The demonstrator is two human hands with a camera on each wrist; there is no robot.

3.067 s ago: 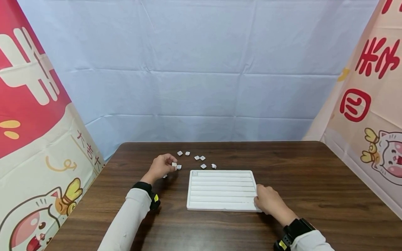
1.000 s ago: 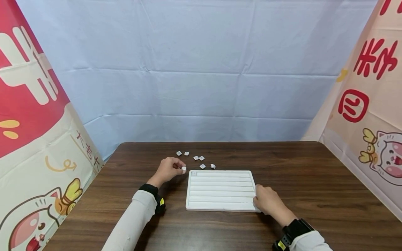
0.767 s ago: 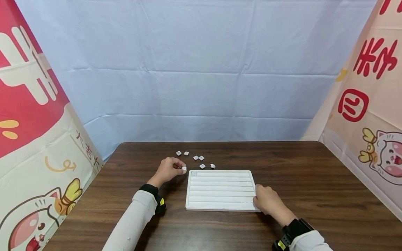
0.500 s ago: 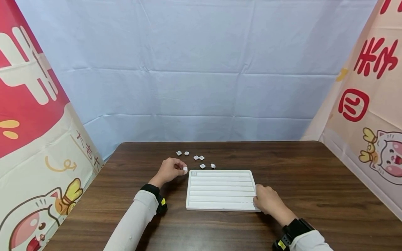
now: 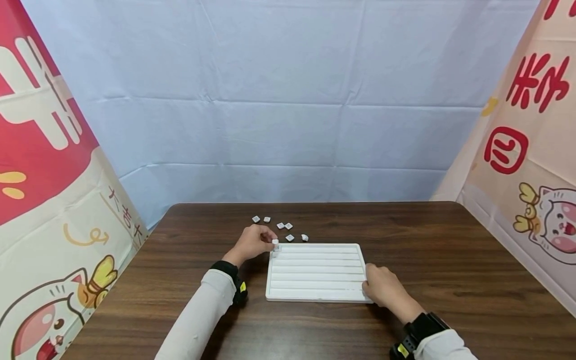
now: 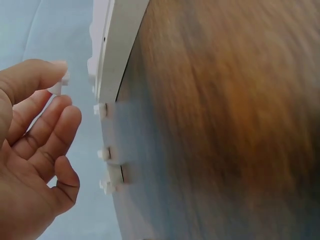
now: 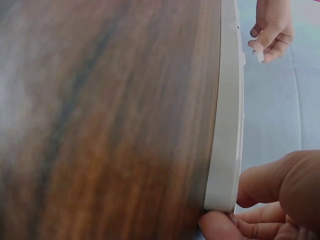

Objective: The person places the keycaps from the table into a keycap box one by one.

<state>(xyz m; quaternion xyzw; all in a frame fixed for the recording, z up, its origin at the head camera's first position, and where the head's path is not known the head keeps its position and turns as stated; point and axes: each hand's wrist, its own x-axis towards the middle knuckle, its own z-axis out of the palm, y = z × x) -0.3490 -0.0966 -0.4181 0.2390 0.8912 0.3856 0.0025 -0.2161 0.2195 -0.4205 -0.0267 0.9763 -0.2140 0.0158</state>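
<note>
My left hand [image 5: 254, 242] pinches a small white square piece, shaped like a keycap [image 5: 275, 242], between thumb and fingertips. It hovers over the far left corner of a flat white ridged tray [image 5: 317, 270]. In the left wrist view the piece [image 6: 58, 88] sits under the thumb while the other fingers curve loosely. One similar piece lies in that tray corner, partly covered by the held one. At the tray's near right side, my right hand [image 5: 385, 287] grips the edge; the right wrist view has thumb and fingers around the tray's corner [image 7: 222, 195].
Several loose white pieces lie behind the tray on the brown wooden table [image 5: 315, 330], among them one [image 5: 290, 238] near its far edge and a tilted one [image 5: 304, 237]. A pale blue cloth [image 5: 288, 125] hangs behind; printed cloths flank both sides.
The left hand picked a piece from the table's left side, then moved right with it to the tray's far left corner. The right hand and tray have stayed in place.
</note>
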